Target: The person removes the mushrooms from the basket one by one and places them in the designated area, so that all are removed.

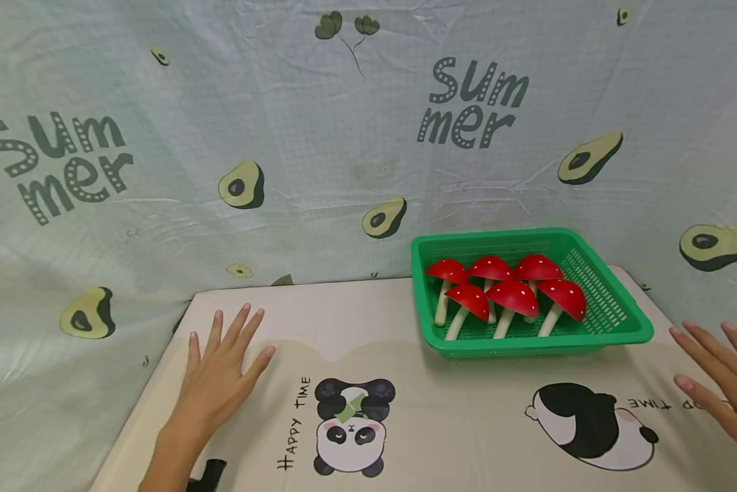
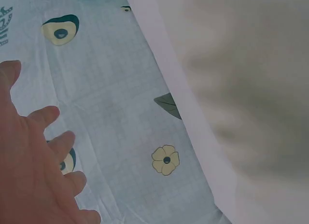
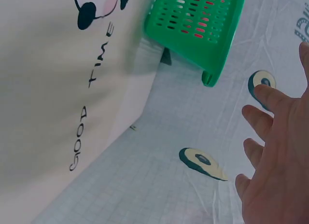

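Several toy mushrooms [image 1: 513, 298] with red, white-dotted caps and pale stems lie in a green plastic basket [image 1: 620, 337] at the back right of the table. My left hand [image 1: 217, 383] is held over the left part of the table, fingers spread and straight, with nothing in it. At the right edge of the head view, my right hand [image 1: 727, 383] also has its fingers extended and holds nothing. It is the hand nearest the basket, to the right of it and apart from it. Part of the right hand is cut off by the frame.
The pale table cover [image 1: 442, 424] bears printed pandas and lettering. Behind and beside the table hangs a light cloth [image 1: 319, 150] with avocado prints. A small black object [image 1: 208, 475] shows by the left wrist at the bottom edge.
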The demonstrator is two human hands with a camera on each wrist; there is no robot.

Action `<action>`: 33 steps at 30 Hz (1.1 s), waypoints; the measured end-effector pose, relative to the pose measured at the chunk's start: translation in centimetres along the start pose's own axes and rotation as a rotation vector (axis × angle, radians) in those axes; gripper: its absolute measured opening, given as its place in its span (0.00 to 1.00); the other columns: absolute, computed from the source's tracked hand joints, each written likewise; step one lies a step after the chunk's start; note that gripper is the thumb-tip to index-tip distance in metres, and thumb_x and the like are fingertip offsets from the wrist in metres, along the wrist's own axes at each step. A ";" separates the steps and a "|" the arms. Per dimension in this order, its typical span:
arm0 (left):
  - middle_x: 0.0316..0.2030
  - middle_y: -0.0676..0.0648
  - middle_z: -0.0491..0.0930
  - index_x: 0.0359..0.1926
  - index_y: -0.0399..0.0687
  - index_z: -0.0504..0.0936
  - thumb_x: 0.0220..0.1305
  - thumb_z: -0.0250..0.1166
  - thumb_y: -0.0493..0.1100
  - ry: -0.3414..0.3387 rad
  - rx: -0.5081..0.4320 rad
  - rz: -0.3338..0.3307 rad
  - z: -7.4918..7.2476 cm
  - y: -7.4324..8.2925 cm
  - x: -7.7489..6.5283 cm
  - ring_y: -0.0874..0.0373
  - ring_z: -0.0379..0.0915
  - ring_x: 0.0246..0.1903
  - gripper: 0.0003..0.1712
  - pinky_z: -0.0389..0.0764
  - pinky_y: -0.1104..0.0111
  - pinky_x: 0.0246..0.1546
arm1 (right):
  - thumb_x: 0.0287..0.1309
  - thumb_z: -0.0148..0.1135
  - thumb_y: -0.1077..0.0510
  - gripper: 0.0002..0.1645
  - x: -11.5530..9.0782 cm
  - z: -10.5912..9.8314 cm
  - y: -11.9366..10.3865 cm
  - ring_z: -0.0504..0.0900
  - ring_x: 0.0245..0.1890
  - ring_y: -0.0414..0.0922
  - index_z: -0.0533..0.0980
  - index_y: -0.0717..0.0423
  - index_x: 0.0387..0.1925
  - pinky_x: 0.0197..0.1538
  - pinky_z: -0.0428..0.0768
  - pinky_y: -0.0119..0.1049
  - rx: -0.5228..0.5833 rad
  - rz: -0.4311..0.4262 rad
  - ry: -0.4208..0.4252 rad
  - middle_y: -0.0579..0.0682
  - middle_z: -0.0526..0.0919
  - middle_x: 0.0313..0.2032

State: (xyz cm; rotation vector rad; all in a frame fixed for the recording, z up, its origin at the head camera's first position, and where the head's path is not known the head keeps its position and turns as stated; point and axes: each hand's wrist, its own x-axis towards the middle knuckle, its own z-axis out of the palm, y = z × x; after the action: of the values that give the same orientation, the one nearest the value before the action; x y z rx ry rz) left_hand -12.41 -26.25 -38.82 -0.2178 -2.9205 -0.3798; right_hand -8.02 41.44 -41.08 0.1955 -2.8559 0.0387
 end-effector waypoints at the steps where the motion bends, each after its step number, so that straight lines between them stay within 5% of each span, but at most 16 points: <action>1: 0.81 0.47 0.46 0.81 0.61 0.51 0.75 0.47 0.68 -0.001 -0.001 0.005 -0.1 0.2 0.1 0.38 0.27 0.79 0.41 0.24 0.34 0.70 | 0.72 0.51 0.34 0.55 0.2 -0.1 0.0 0.17 0.76 0.58 0.33 0.50 0.81 0.74 0.17 0.53 0.006 0.005 -0.003 0.66 0.35 0.78; 19: 0.81 0.49 0.47 0.80 0.63 0.55 0.75 0.48 0.67 -0.038 -0.055 0.102 -0.3 2.9 1.8 0.39 0.31 0.79 0.39 0.31 0.34 0.72 | 0.70 0.52 0.34 0.57 2.2 -0.5 1.1 0.18 0.77 0.58 0.35 0.54 0.80 0.68 0.13 0.55 0.006 0.065 -0.057 0.67 0.42 0.77; 33: 0.80 0.48 0.50 0.80 0.58 0.57 0.75 0.55 0.62 -0.023 -0.187 0.191 -1.5 4.1 3.5 0.39 0.39 0.79 0.39 0.39 0.35 0.73 | 0.72 0.59 0.55 0.44 4.6 -0.1 3.0 0.41 0.72 0.78 0.50 0.70 0.76 0.67 0.35 0.76 0.369 0.005 -0.114 0.80 0.52 0.70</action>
State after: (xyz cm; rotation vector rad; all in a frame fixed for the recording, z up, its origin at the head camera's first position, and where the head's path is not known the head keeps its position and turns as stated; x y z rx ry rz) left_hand -14.84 -22.32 -35.67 -0.5271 -2.8524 -0.6227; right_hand -12.76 43.83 -39.69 0.2712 -2.9378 0.5743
